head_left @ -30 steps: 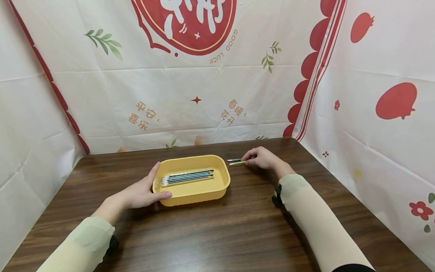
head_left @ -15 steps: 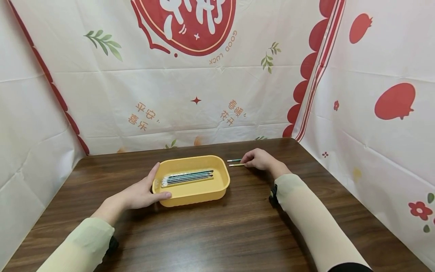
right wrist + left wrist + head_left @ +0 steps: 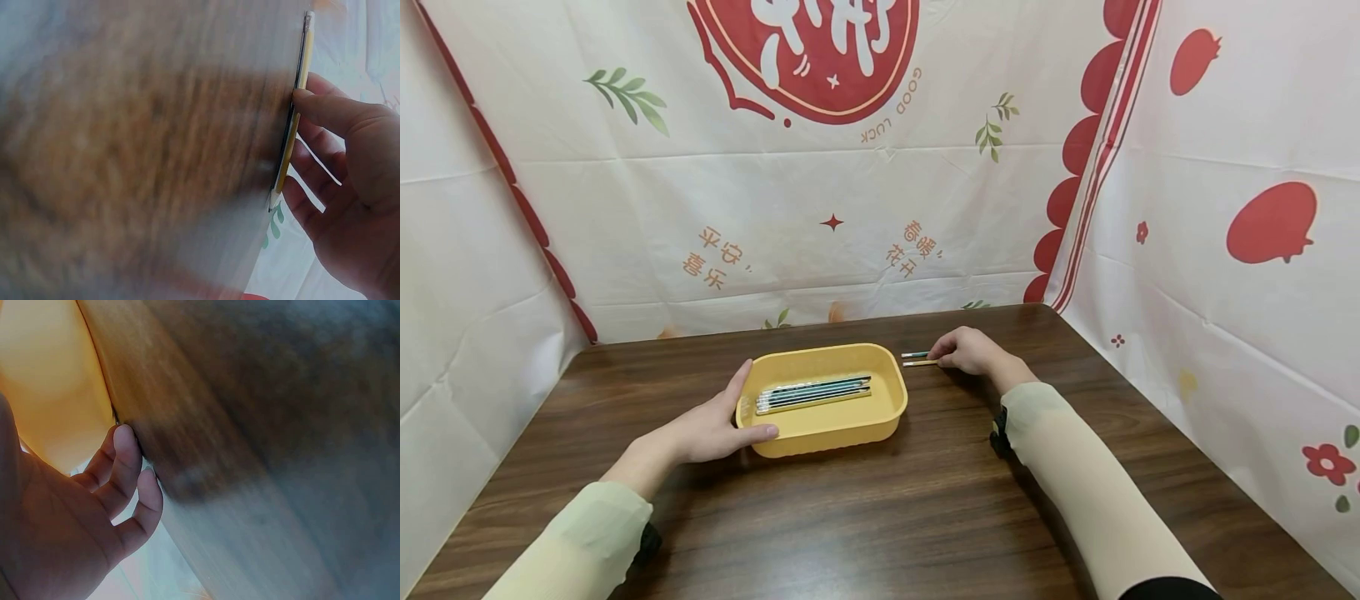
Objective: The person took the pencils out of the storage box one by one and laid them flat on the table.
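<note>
A yellow plastic basket (image 3: 842, 437) stands on the table with several dark, teal and yellow pencils (image 3: 814, 393) lying side by side in it. My left hand (image 3: 707, 429) holds the basket's left end, thumb over the near rim and fingers round the far side. In the left wrist view those fingers (image 3: 128, 453) curl against its wall. Right of the basket my right hand (image 3: 970, 350) pinches a yellow pencil (image 3: 303, 69) between thumb and fingers, low at the tabletop. Behind it lies a green pencil (image 3: 914, 355), roughly parallel, its other end hidden by the hand.
The dark wooden table (image 3: 880, 525) runs back to a white printed cloth (image 3: 820, 192) hung behind it. More cloth (image 3: 1240, 317) rises along the right side and the left side. Each wrist carries a small black camera.
My right hand has shifted slightly left with the yellow pencil, which now lies more level and nearer the green one's line. The left hand and basket stay put.
</note>
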### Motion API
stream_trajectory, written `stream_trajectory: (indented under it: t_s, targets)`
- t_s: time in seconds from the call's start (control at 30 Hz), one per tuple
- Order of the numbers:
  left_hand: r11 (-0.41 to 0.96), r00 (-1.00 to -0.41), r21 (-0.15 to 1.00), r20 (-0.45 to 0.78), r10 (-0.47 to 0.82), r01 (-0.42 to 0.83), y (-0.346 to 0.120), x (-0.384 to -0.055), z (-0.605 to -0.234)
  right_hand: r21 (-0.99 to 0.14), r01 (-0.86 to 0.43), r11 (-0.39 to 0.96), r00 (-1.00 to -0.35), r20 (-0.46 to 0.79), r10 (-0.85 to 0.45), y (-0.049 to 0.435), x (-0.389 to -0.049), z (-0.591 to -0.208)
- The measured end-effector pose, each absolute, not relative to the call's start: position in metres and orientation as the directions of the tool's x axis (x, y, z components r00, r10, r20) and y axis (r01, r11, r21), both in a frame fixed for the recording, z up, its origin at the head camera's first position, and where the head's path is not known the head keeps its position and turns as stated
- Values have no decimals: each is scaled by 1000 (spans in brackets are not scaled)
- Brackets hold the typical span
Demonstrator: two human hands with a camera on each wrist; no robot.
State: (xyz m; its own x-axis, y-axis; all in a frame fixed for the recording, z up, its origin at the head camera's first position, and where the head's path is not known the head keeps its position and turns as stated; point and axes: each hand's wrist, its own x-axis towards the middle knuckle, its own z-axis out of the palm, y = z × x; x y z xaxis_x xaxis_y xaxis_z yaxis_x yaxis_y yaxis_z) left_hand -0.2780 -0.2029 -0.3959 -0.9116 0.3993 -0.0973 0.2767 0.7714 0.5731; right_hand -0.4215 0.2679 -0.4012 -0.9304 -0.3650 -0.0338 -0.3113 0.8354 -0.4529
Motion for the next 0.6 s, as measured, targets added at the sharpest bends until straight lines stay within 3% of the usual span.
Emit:
stream_trajectory:
  t_s: [0.6]
  targets:
    - [774,-912,570,-97,398,277,-203,-279,-396,-450,-288,845,-940,-38,-340,268,-422,-401]
